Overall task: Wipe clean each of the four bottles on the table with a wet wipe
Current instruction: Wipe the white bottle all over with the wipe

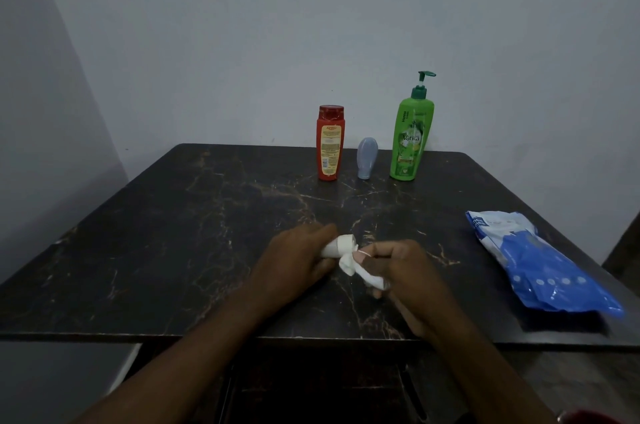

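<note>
**White bottle under the wipe at mid-table**

Two bare forearms are seen reaching in over the near edge, and both hands are met at the middle of the dark marble-patterned table (173, 233). The left hand (298, 257) is curled round a small white plastic bottle (337, 247), which is held lying down, its long axis left to right, capped end toward the right hand (401, 267). That hand's fingers are bent in and closed on a crumpled white wet wipe (360, 273), which is pressed against the cap end. So the bottle lies just left of the wiping fingers, touching the wipe; any stroke along its body would be judged to run leftward, toward the covering left palm.

At the far edge three bottles are stood in a row: a red plastic bottle (330, 143), label too small to be read; a short grey-blue bottle (367, 157), seemingly on its cap; and a tall green pump bottle (412, 136), on which "Vatika" can be read. A blue-and-white soft wipes pack (540, 264) is laid at the right; its print cannot be made out.
</note>
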The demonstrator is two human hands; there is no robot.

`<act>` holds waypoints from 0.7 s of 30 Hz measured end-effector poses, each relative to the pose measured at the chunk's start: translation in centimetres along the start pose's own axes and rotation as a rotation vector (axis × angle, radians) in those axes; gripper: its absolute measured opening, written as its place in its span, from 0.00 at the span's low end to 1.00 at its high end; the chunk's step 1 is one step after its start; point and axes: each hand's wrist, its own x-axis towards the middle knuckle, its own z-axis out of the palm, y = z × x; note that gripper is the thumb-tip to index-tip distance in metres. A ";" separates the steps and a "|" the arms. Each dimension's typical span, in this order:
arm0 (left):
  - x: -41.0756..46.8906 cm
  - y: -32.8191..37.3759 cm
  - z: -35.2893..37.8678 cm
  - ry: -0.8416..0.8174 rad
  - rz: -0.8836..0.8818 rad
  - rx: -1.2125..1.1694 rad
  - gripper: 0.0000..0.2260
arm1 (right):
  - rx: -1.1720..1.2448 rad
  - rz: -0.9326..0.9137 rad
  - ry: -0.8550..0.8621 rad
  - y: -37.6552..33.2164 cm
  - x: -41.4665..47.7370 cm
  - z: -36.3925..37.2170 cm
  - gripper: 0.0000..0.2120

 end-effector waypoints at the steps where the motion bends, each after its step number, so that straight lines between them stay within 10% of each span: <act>1: 0.0 0.1 -0.1 0.001 0.000 -0.008 0.11 | -0.003 -0.025 0.017 -0.5 0.0 -0.2 0.07; 21: 0.0 0.2 -0.3 0.020 -0.062 -0.127 0.12 | -0.301 -0.290 0.209 1.1 1.8 -0.2 0.07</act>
